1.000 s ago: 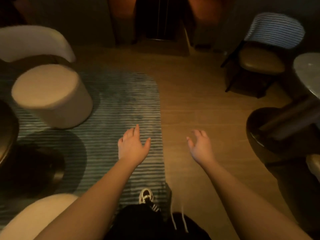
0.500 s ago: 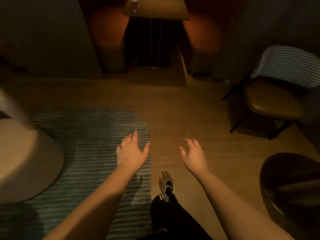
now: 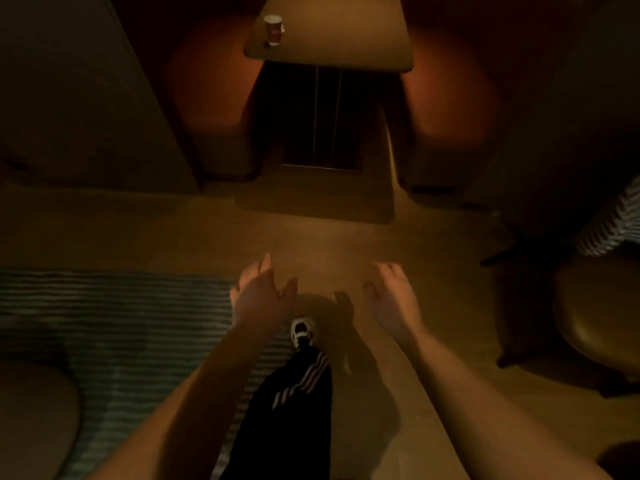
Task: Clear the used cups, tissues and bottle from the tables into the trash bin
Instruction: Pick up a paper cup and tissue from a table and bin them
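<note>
Striped rug (image 3: 114,317) is lying on the wooden floor (image 3: 346,237) at left. Pale round pouf (image 3: 31,420) is sitting at its near corner. Two orange seats (image 3: 204,95) are flanking the far table. Striped-back chair (image 3: 602,313) is standing at right.

Open floor (image 3: 311,237) ahead to table (image 3: 346,46); orange seats (image 3: 207,91) flank it.

A tan table (image 3: 346,32) is standing at the far end of the wooden floor (image 3: 346,237), carrying an upright paper cup (image 3: 273,29) near its left edge, while a striped rug (image 3: 121,313) is lying near left.
</note>
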Demonstrator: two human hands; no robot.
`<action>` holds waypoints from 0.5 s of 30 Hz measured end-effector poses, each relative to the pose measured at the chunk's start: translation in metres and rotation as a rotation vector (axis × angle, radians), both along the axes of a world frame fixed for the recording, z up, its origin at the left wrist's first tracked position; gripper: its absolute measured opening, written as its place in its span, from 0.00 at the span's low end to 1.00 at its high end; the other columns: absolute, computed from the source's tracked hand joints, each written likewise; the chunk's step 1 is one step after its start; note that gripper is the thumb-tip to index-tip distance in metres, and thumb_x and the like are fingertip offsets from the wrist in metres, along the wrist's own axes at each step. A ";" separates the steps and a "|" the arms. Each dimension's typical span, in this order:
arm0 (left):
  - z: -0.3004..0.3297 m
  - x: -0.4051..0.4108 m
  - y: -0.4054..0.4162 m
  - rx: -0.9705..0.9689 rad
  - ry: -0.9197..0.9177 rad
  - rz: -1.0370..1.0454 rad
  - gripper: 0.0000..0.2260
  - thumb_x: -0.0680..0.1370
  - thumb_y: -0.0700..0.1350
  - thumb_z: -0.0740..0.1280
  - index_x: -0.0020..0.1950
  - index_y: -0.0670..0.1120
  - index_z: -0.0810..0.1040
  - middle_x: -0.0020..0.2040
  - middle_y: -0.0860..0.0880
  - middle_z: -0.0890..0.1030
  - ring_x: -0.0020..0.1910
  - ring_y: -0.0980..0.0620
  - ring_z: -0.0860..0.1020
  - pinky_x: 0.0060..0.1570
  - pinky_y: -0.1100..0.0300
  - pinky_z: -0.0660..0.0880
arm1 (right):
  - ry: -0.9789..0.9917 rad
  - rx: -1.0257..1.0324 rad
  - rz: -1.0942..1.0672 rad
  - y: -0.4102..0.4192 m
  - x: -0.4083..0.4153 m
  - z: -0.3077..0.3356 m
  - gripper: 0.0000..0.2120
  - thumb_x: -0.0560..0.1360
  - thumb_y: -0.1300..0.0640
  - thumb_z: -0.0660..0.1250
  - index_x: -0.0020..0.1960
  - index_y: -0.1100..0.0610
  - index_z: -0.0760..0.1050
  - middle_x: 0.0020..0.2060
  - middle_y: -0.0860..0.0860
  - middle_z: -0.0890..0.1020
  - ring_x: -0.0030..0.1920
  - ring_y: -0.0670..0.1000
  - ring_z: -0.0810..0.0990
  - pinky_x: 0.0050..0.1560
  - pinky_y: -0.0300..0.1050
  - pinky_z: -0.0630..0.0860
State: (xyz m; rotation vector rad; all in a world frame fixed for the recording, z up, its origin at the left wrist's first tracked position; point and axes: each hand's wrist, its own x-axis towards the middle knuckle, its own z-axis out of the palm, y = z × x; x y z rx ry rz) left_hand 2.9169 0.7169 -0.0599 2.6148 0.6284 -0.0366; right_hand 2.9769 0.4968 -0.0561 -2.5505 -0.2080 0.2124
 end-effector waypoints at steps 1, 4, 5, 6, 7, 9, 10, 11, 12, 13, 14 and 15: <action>-0.005 0.036 0.008 -0.004 0.004 -0.003 0.32 0.77 0.61 0.58 0.76 0.47 0.55 0.73 0.45 0.65 0.72 0.45 0.60 0.67 0.45 0.60 | -0.006 0.001 0.008 0.008 0.035 -0.004 0.20 0.79 0.52 0.60 0.70 0.56 0.68 0.65 0.55 0.72 0.63 0.55 0.72 0.61 0.48 0.71; -0.018 0.145 0.038 0.005 0.000 -0.010 0.33 0.77 0.62 0.56 0.77 0.48 0.54 0.75 0.44 0.62 0.72 0.44 0.60 0.67 0.44 0.59 | 0.021 -0.041 0.019 0.035 0.141 -0.015 0.20 0.80 0.51 0.59 0.69 0.56 0.68 0.65 0.56 0.72 0.63 0.56 0.72 0.61 0.49 0.71; -0.018 0.178 0.047 0.008 0.002 -0.022 0.33 0.77 0.63 0.55 0.77 0.47 0.54 0.75 0.44 0.62 0.73 0.43 0.60 0.67 0.44 0.59 | 0.031 -0.059 0.022 0.042 0.172 -0.015 0.20 0.80 0.50 0.58 0.70 0.56 0.68 0.66 0.56 0.71 0.64 0.57 0.72 0.61 0.49 0.70; -0.018 0.218 0.059 0.005 0.005 -0.030 0.33 0.77 0.63 0.55 0.77 0.47 0.53 0.75 0.44 0.61 0.73 0.43 0.60 0.67 0.44 0.59 | 0.036 -0.070 0.032 0.052 0.211 -0.016 0.20 0.80 0.49 0.58 0.70 0.55 0.67 0.67 0.55 0.71 0.65 0.57 0.71 0.61 0.49 0.70; -0.016 0.256 0.072 0.007 0.005 -0.028 0.34 0.77 0.63 0.55 0.77 0.47 0.53 0.75 0.44 0.61 0.73 0.43 0.59 0.67 0.43 0.59 | 0.041 -0.082 0.048 0.062 0.248 -0.014 0.20 0.80 0.49 0.57 0.70 0.55 0.67 0.67 0.55 0.70 0.65 0.57 0.71 0.62 0.49 0.70; -0.008 0.323 0.094 0.013 0.000 -0.019 0.34 0.77 0.63 0.55 0.77 0.47 0.53 0.75 0.44 0.61 0.73 0.42 0.60 0.67 0.42 0.59 | 0.035 -0.103 0.043 0.081 0.317 -0.009 0.20 0.80 0.49 0.58 0.70 0.54 0.67 0.68 0.54 0.70 0.65 0.56 0.72 0.62 0.50 0.72; -0.003 0.355 0.105 0.015 -0.005 -0.013 0.34 0.77 0.64 0.55 0.77 0.47 0.52 0.75 0.44 0.61 0.73 0.42 0.60 0.67 0.42 0.59 | 0.029 -0.103 0.025 0.090 0.349 -0.005 0.20 0.80 0.50 0.59 0.71 0.53 0.67 0.68 0.53 0.70 0.64 0.55 0.73 0.61 0.50 0.72; 0.001 0.384 0.115 0.015 -0.009 -0.007 0.34 0.77 0.64 0.54 0.77 0.48 0.52 0.75 0.44 0.61 0.72 0.42 0.60 0.67 0.42 0.59 | 0.023 -0.095 0.011 0.099 0.379 -0.002 0.21 0.79 0.50 0.60 0.71 0.52 0.66 0.68 0.53 0.70 0.63 0.55 0.73 0.59 0.49 0.73; 0.004 0.411 0.125 0.012 -0.008 0.005 0.34 0.77 0.64 0.54 0.77 0.48 0.51 0.75 0.44 0.61 0.73 0.42 0.61 0.67 0.41 0.59 | 0.016 -0.084 0.006 0.108 0.407 -0.001 0.21 0.79 0.51 0.61 0.71 0.52 0.66 0.68 0.52 0.69 0.62 0.54 0.74 0.58 0.48 0.73; 0.007 0.436 0.134 0.010 -0.009 0.017 0.34 0.77 0.64 0.54 0.77 0.48 0.51 0.75 0.44 0.62 0.72 0.42 0.61 0.67 0.41 0.59 | 0.011 -0.071 0.008 0.118 0.433 0.000 0.21 0.79 0.51 0.61 0.70 0.51 0.67 0.68 0.52 0.70 0.62 0.53 0.75 0.57 0.46 0.73; 0.008 0.460 0.142 0.010 -0.011 0.030 0.34 0.77 0.64 0.54 0.77 0.49 0.51 0.75 0.43 0.62 0.72 0.42 0.61 0.67 0.41 0.60 | 0.003 -0.055 0.013 0.129 0.459 0.001 0.20 0.79 0.52 0.62 0.70 0.51 0.67 0.67 0.52 0.70 0.61 0.53 0.74 0.56 0.44 0.72; 0.009 0.483 0.151 0.003 -0.016 0.044 0.34 0.77 0.64 0.54 0.77 0.49 0.51 0.74 0.44 0.62 0.72 0.42 0.62 0.67 0.40 0.61 | -0.009 -0.038 0.021 0.139 0.485 0.002 0.20 0.79 0.52 0.62 0.70 0.52 0.68 0.66 0.52 0.71 0.61 0.53 0.74 0.54 0.42 0.71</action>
